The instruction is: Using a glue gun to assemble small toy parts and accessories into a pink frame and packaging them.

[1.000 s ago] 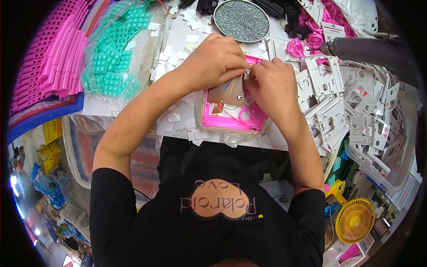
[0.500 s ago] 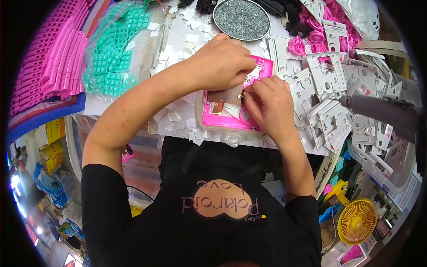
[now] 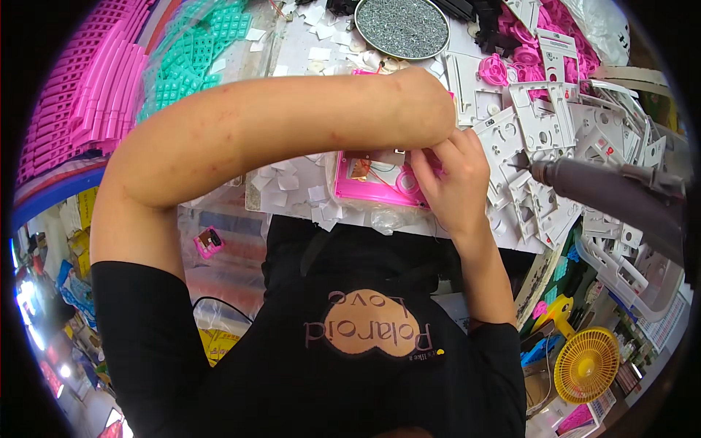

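Observation:
A shallow pink plastic housing (image 3: 380,191) lies on the work table, partly covered by my arm and hands. Inside it are a brown board (image 3: 372,156), a coppery patch and thin red wires. My left hand (image 3: 423,106) is bent over the housing's far right part, back towards me; its fingers are hidden. Against it, at the housing's right side, my right hand (image 3: 454,175) has its thumb and fingers curled together. Whatever lies between those fingertips is out of sight.
A round tray (image 3: 401,29) of small screws stands behind. White plastic panels (image 3: 540,117) pile up at right, under a dark powered screwdriver (image 3: 599,191). Teal keypads (image 3: 190,66) and stacked pink parts (image 3: 109,87) lie at left. Paper bits (image 3: 281,182) litter the table.
My left hand has shifted right and its forearm now crosses over the housing, hiding more of it. My right hand stays near the same spot. The screwdriver has swung slightly left.

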Action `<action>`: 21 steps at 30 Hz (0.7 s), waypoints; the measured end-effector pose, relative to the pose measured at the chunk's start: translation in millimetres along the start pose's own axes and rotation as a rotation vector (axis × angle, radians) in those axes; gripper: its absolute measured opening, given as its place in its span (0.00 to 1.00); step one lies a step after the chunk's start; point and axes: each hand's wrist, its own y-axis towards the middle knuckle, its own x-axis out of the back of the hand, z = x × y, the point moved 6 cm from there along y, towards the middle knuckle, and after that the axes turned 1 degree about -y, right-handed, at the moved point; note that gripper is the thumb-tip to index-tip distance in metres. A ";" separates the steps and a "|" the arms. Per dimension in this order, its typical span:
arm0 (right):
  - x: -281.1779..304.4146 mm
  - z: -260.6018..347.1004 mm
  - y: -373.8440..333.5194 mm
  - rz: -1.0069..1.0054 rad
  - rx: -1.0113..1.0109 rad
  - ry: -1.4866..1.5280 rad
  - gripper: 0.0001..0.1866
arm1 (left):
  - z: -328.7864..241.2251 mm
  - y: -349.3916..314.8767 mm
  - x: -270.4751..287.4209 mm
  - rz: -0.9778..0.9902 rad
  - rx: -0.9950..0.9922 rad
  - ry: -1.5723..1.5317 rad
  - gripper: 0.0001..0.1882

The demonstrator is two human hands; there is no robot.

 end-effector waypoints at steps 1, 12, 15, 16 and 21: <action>0.6 0.9 0.8 0.003 -0.007 -0.004 0.06 | 1.7 4.2 2.6 0.051 0.020 -0.031 0.05; 0.8 14.5 33.8 0.250 0.133 -0.136 0.05 | 36.3 9.7 18.8 0.210 0.360 -0.233 0.11; 0.9 11.5 37.0 0.329 0.154 -0.217 0.04 | 45.9 7.8 4.0 0.236 0.371 -0.228 0.10; 1.4 10.8 37.7 0.306 0.148 -0.232 0.03 | 47.3 5.4 3.1 0.161 0.356 -0.268 0.09; 2.8 11.9 39.3 0.238 0.193 -0.249 0.03 | 49.3 -12.2 1.2 -0.061 0.396 -0.387 0.05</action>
